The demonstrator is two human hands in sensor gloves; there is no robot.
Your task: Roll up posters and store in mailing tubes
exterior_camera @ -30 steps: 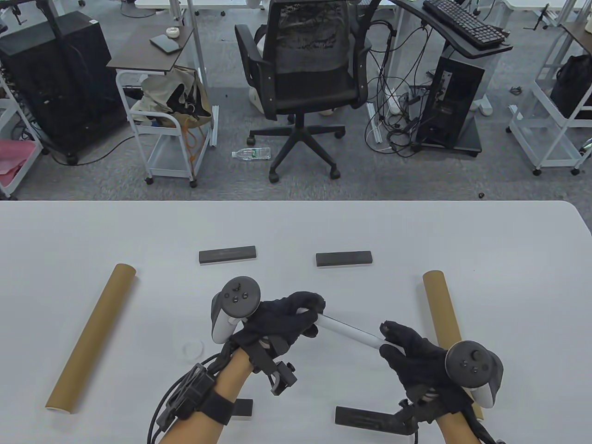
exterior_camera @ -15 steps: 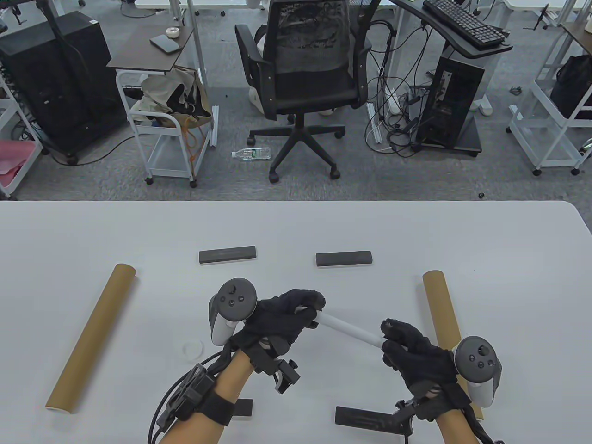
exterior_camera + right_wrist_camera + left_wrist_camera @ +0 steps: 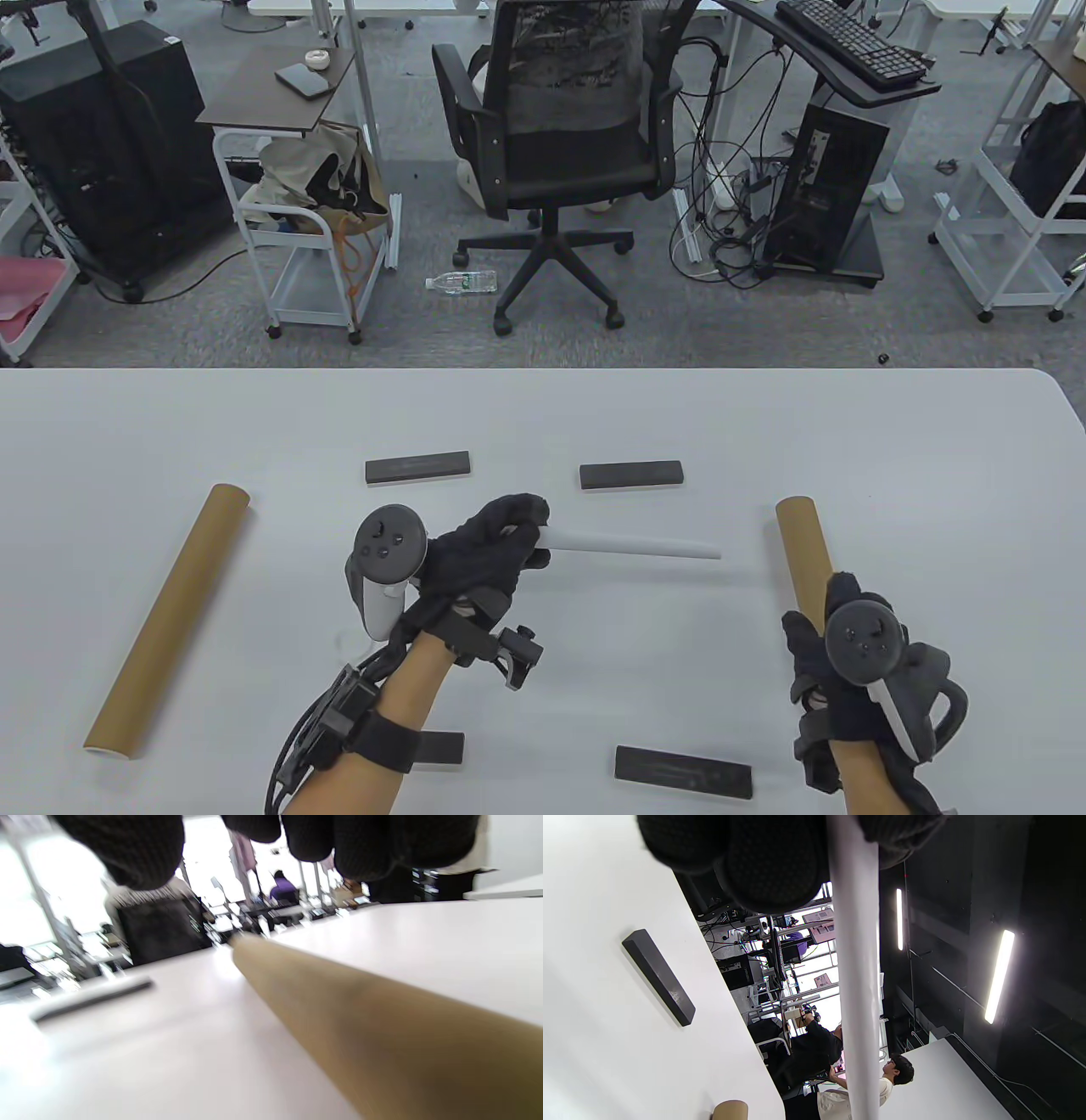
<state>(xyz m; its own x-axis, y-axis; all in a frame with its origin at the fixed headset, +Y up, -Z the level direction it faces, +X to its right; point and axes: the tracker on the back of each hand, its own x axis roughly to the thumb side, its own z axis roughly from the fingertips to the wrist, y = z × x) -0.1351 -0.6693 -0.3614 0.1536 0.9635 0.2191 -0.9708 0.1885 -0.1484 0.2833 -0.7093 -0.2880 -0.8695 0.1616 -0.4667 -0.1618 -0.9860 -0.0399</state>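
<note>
**A:** Office clutter fills the far side, a chair and cable tangles on grey carpet, and we work at a white table (image 3: 543, 407) in front of it. Where do our hands stand?

**B:** Our left hand (image 3: 484, 552) is closed around one end of the rolled poster (image 3: 632, 545), which sticks out to the right, clear of the table as far as we can judge. Our right hand (image 3: 827, 654) is over the near part of the right mailing tube (image 3: 802, 552). Fingers curl above it in the right wrist view, but we cannot tell whether they grip it or only hover.

**A:** So what does the coming move turn on?

**B:** We think the angle between the two long axes. The poster runs left to right, its free tip near the tube's far end; the tube runs away from us, nearly crosswise to it. For the roll to go in, one of them likely has to swing into line, and the right hand is the nearer to that tube.

**A:** And outward?

**B:** A second tube (image 3: 170, 620) lies well apart on the left. Four dark blocks (image 3: 417, 468) lie around the middle of the table.

**A:** What is hard to see?

**B:** The right tube's near end is hidden under the hand and tracker, its far opening is too small to judge, and the right wrist view is blurred.
</note>
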